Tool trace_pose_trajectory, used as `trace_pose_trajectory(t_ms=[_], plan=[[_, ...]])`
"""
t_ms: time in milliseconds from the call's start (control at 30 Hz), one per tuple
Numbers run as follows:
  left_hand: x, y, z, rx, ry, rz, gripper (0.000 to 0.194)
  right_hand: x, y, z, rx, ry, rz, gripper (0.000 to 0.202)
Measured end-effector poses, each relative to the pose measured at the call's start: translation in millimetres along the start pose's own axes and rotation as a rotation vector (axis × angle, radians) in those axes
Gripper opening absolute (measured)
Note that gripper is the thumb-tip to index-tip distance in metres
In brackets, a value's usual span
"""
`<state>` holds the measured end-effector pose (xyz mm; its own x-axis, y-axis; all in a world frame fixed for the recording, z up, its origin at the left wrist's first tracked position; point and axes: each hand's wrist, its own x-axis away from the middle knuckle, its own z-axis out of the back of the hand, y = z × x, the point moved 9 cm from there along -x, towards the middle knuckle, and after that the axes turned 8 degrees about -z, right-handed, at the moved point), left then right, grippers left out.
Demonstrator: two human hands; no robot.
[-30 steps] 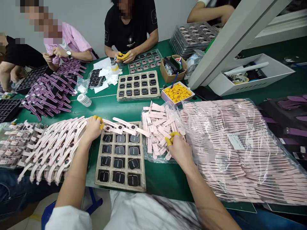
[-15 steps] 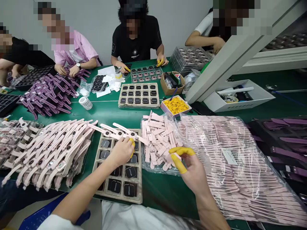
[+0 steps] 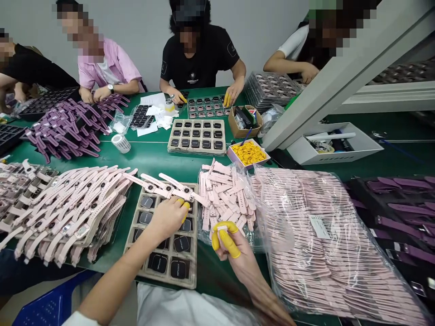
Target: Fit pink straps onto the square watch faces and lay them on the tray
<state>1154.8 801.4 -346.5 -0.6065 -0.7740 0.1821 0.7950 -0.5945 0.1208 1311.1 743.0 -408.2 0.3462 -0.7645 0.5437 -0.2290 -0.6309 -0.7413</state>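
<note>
at a crowded green worktable [image 3: 152, 154], the person's left hand [image 3: 166, 217] reached over a cardboard tray of black watch bodies [image 3: 163, 240], its yellow-capped fingertips [image 3: 186, 207] curled down at the tray's upper right cells; whether they gripped a watch body could not be told. just beyond the fingertips lay several assembled pink watches [image 3: 166, 184] across the tray's far edge, and to the left of that hand a large heap of finished pink watches [image 3: 68, 208] was spread. the right hand [image 3: 234, 249], with yellow finger cots on thumb and forefinger, pinched a short pink strap piece [image 3: 222, 227] held upright just off the tray's right edge. directly beyond that hand sat an open plastic bag of loose pink strap halves [image 3: 227, 194]; to its right stretched a broad clear bag of packed pink straps [image 3: 326, 235]. farther off from both hands stood a second tray of watch bodies [image 3: 197, 135], a small box of yellow finger cots [image 3: 248, 153] and a roll of labels [image 3: 120, 143]. across the table, other workers' hands rested near purple watches [image 3: 68, 129] and a clear tray of watch parts [image 3: 207, 106].
</note>
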Motion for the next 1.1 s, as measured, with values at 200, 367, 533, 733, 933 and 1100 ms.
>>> trace_pose_trajectory(t_ms=[200, 367, 533, 733, 933, 1100], plan=[[63.9, 32.7, -15.0, 0.786, 0.279, 0.148, 0.038, 13.2, 32.8, -48.7, -0.04, -0.268, -0.176, 0.04], [82.3, 53.7, -35.0, 0.953, 0.362, 0.109, 0.053, 18.1, 44.1, -73.3, 0.004, -0.406, -0.305, 0.043], [87.3, 50.6, -32.5, 0.939, 0.402, 0.091, 0.056, 16.4, 40.4, -76.7, -0.054, -0.421, -0.343, 0.039], [86.3, 49.6, -22.1, 0.907, 0.462, 0.087, 0.052, 13.9, 46.2, -74.3, -0.233, -0.298, -0.367, 0.036], [82.8, 52.1, -16.8, 0.885, 0.374, 0.043, 0.052, 16.2, 43.2, -73.0, -0.289, -0.258, -0.389, 0.036], [84.1, 51.9, -14.9, 0.743, 0.303, 0.009, 0.053, 17.4, 44.9, -72.8, -0.209, -0.309, -0.354, 0.039]])
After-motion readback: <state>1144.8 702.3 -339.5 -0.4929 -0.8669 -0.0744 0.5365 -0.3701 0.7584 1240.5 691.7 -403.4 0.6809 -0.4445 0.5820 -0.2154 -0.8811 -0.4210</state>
